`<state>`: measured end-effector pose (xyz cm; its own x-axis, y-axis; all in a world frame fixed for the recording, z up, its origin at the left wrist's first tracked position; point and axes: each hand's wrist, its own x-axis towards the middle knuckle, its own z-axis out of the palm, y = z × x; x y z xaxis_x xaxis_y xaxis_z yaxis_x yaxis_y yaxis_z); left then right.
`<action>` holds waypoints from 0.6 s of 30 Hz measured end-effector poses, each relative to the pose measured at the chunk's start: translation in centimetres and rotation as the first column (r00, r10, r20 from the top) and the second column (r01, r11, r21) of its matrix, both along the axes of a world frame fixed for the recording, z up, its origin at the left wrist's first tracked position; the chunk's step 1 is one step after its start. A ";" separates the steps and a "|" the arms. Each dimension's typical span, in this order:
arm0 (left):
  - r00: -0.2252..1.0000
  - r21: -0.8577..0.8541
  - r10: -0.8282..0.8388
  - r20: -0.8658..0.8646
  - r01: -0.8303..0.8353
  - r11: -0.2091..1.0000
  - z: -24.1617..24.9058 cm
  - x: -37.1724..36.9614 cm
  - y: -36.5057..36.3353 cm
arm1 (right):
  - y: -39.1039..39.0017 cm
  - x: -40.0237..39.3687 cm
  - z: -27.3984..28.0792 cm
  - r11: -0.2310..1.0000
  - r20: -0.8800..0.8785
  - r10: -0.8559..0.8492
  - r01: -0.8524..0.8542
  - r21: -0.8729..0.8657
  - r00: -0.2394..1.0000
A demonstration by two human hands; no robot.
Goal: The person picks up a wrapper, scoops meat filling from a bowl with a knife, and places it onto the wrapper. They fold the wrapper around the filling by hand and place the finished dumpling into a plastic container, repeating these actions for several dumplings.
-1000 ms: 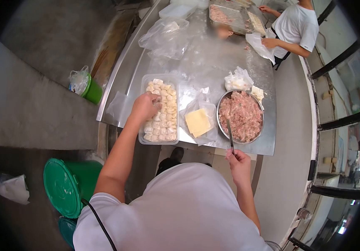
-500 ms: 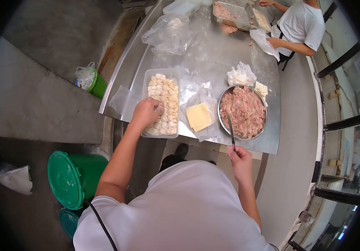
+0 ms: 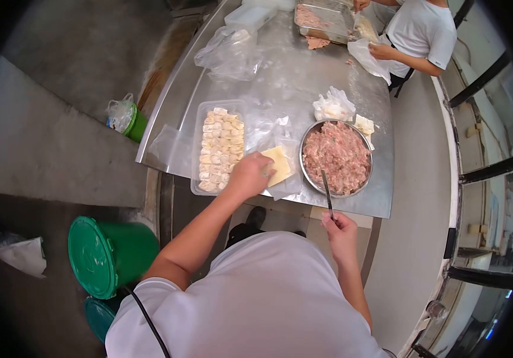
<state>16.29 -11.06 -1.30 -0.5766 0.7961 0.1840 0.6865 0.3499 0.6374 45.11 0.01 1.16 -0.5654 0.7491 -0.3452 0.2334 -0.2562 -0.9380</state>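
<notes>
My left hand [image 3: 251,174] is at the left edge of a stack of square yellow wonton wrappers [image 3: 279,164], its fingers closed on the edge of a wrapper. The wrappers lie on a clear plastic sheet [image 3: 291,186]. To their left, a clear plastic box [image 3: 198,134] holds rows of folded wontons [image 3: 222,149]. My right hand [image 3: 341,225] grips a thin, dark, flat filling spatula [image 3: 327,192], whose tip points into the minced meat [image 3: 337,156]. That meat fills a round metal bowl [image 3: 371,170] near the table's front right edge.
The steel table [image 3: 280,65] also bears crumpled plastic bags [image 3: 229,53], a white bag [image 3: 334,105] behind the bowl and a metal tray of meat [image 3: 325,24]. At the far right, a co-worker [image 3: 423,30] handles a white sheet. Green lidded bins [image 3: 92,256] stand at lower left.
My left hand has moved right, from the wontons in the box to the wrapper stack. My right hand stays by the bowl with the spatula. The view has shifted slightly.
</notes>
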 end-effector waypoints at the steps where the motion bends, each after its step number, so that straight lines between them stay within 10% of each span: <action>1: 0.998 0.012 0.053 0.026 -0.053 0.998 -0.2 -1.1 -0.9 | 0.1 0.3 -0.1 1.000 0.016 -0.006 0.006 0.010 1.000; 10: 0.997 -0.264 0.061 -0.050 -0.072 0.962 2.4 -6.8 -10.9 | -0.3 -0.4 -0.2 1.000 0.074 0.014 -0.015 0.009 0.997; 18: 0.990 -0.174 0.066 -0.123 -0.087 0.981 0.1 -7.1 -10.5 | -1.0 -3.2 0.6 0.998 0.074 0.061 -0.062 0.023 0.995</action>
